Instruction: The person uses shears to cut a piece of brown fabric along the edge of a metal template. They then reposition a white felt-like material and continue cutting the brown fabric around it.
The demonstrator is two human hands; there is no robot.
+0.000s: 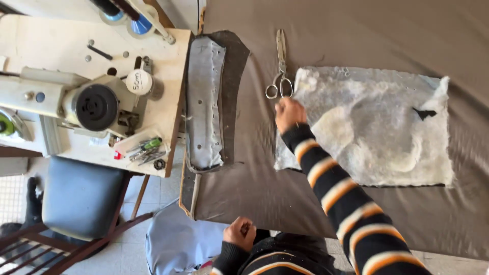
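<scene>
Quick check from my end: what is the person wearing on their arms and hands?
Both arms wear a knit sweater with black sleeves banded in orange and white stripes. The right hand and left hand are bare: no gloves, rings or watch visible. The cuffs end at the wrists.

likely a sewing workshop — sewing machine (pixel 97 104), scissors (pixel 280 69), brown fabric (pixel 356 35).

Light: bright, even daylight, soft across the whole view.
Shadows: faint, thin ones under the scissors (pixel 279 69) and along the white sheet (pixel 377 127).
Glare: mild on the sewing machine (pixel 76 99).
Blur: slight on the right hand (pixel 289 113) and striped sleeve (pixel 346 198).
Edges: little distortion.
</scene>
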